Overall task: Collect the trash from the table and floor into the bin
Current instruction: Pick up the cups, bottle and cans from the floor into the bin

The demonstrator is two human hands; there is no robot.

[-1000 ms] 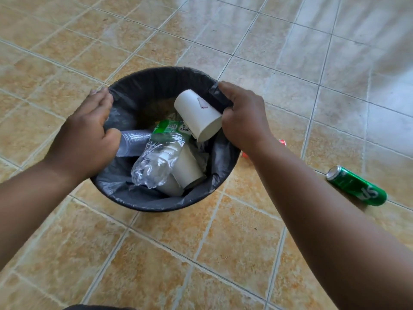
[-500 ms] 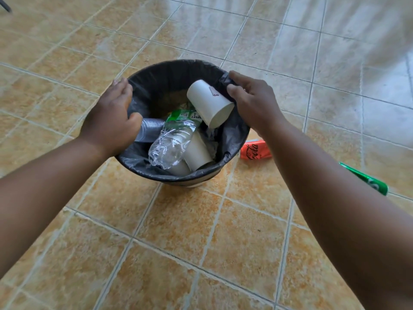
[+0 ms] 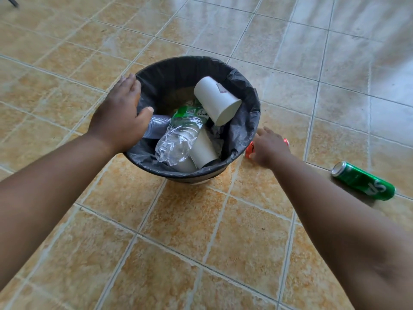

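Note:
A round bin (image 3: 250, 97) lined with a black bag stands on the tiled floor. It holds a white paper cup (image 3: 216, 100), a crushed clear plastic bottle (image 3: 178, 139) with a green label, another paper cup (image 3: 202, 151) and a clear plastic cup (image 3: 156, 126). My left hand (image 3: 118, 117) grips the bin's left rim, thumb inside and fingers outside. My right hand (image 3: 270, 148) is down on a red soda can (image 3: 248, 151) lying on the floor just right of the bin; its fingers curl over the can and hide most of it.
A green soda can (image 3: 362, 181) lies on its side on the floor, further right of the red can. Beige and orange tiles stretch all around the bin. A dark furniture leg (image 3: 12, 1) shows at the top left corner.
My right hand let go of the bin's right rim and dropped to the red can on the floor. My left hand stayed on the left rim. The view pulled back a little.

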